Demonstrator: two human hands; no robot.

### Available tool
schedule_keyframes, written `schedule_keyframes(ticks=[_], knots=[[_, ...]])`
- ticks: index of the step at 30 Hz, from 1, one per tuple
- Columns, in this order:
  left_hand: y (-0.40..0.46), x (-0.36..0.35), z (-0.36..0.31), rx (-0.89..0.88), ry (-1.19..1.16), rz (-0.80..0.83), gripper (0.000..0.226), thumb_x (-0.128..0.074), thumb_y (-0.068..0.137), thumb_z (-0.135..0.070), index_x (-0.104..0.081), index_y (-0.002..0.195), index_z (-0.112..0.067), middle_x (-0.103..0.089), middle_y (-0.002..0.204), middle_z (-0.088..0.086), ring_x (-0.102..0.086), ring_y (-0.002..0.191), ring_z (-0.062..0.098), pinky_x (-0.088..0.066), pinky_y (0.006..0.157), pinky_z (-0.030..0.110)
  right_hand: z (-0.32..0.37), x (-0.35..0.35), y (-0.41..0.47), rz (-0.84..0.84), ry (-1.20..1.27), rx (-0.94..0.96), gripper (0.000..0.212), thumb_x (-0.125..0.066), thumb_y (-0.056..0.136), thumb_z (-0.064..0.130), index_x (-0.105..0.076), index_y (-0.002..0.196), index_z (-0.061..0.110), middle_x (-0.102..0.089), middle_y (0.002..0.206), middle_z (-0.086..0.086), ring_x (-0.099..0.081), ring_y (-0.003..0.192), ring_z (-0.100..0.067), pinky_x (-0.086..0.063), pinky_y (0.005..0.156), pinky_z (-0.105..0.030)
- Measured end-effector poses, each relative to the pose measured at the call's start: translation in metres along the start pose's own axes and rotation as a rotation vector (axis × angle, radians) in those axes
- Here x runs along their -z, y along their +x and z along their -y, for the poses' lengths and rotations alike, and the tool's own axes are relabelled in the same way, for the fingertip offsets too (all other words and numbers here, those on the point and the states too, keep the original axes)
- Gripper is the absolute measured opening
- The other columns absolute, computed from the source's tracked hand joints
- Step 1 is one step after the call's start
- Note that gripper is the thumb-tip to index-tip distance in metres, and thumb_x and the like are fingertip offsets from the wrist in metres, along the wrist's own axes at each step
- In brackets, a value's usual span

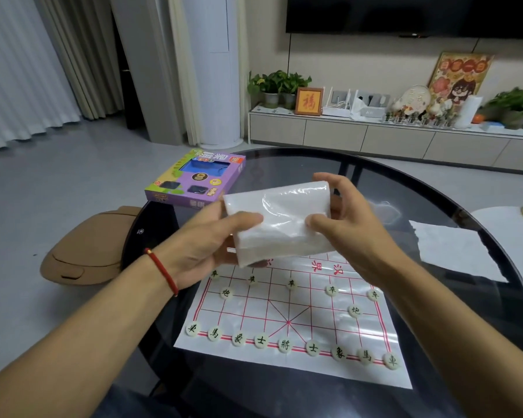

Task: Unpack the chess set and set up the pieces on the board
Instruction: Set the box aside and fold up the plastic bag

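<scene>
step: near side was set | both hands (215,236) (349,224) pinched packet (280,224) above board (293,324) | next: likely open it

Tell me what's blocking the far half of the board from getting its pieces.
Both hands, left hand and right hand, hold a white plastic packet above the board's far half, hiding it. Nothing else visible.

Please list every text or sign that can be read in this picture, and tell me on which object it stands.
"福": framed picture on the sideboard.
"車 馬 象 士 將 士 象 馬 車": near row of pieces on the paper board.
"炮": two pieces.
"卒": five pieces.
"界", "汉": red print on the board.
Purple box: letters too blurred.
Poster: unreadable.
White packet in the left hand and right hand: no text.
</scene>
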State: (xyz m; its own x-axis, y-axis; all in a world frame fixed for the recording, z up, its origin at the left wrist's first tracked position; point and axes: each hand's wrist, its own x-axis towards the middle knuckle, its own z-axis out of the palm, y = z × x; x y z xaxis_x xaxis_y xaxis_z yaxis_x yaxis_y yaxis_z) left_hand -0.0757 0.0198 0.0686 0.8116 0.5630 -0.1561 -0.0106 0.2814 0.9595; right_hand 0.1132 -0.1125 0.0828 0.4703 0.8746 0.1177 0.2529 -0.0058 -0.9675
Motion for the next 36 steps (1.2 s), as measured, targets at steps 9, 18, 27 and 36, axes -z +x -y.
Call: schedule_keyframes(ticks=[9, 18, 27, 36], knots=[[0.008, -0.032, 0.010, -0.169, 0.144, -0.332, 0.053, -0.066, 0.066, -0.013, -0.060, 0.118, -0.024, -0.071, 0.113, 0.010, -0.071, 0.095, 0.025, -0.058, 0.069, 0.043, -0.008, -0.027, -0.004, -0.307, -0.120, 0.002, 0.049, -0.069, 0.085, 0.056, -0.052, 0.120, 0.027, -0.061, 0.101, 0.016, -0.064, 0.094, -0.007, -0.056, 0.077, -0.031], [0.024, -0.057, 0.020, -0.380, 0.142, -0.543, 0.059, -0.091, 0.069, -0.043, -0.065, 0.114, -0.015, -0.076, 0.105, 0.001, -0.075, 0.094, 0.018, -0.062, 0.082, 0.045, -0.015, -0.044, -0.001, -0.407, 0.124, 0.010, 0.044, -0.070, 0.076, 0.069, -0.059, 0.096, 0.032, -0.071, 0.087, 0.009, -0.072, 0.084, -0.015, -0.062, 0.070, -0.049], [0.028, -0.073, 0.023, -0.546, 0.049, -0.544, 0.021, -0.085, 0.077, -0.019, -0.068, 0.089, -0.021, -0.078, 0.086, -0.009, -0.075, 0.082, 0.012, -0.060, 0.068, 0.028, -0.021, -0.043, 0.004, -0.430, 0.225, 0.045, 0.050, -0.072, 0.078, 0.065, -0.068, 0.095, 0.018, -0.074, 0.087, -0.001, -0.073, 0.084, -0.024, -0.059, 0.076, -0.055], [0.031, -0.078, 0.024, -0.579, 0.035, -0.574, 0.023, -0.088, 0.074, -0.023, -0.070, 0.089, -0.020, -0.078, 0.089, 0.000, -0.076, 0.086, 0.021, -0.063, 0.078, 0.047, -0.021, -0.042, 0.001, -0.436, 0.235, 0.109, 0.037, -0.071, 0.082, 0.059, -0.067, 0.090, 0.023, -0.072, 0.082, -0.004, -0.072, 0.078, -0.028, -0.059, 0.062, -0.055]])
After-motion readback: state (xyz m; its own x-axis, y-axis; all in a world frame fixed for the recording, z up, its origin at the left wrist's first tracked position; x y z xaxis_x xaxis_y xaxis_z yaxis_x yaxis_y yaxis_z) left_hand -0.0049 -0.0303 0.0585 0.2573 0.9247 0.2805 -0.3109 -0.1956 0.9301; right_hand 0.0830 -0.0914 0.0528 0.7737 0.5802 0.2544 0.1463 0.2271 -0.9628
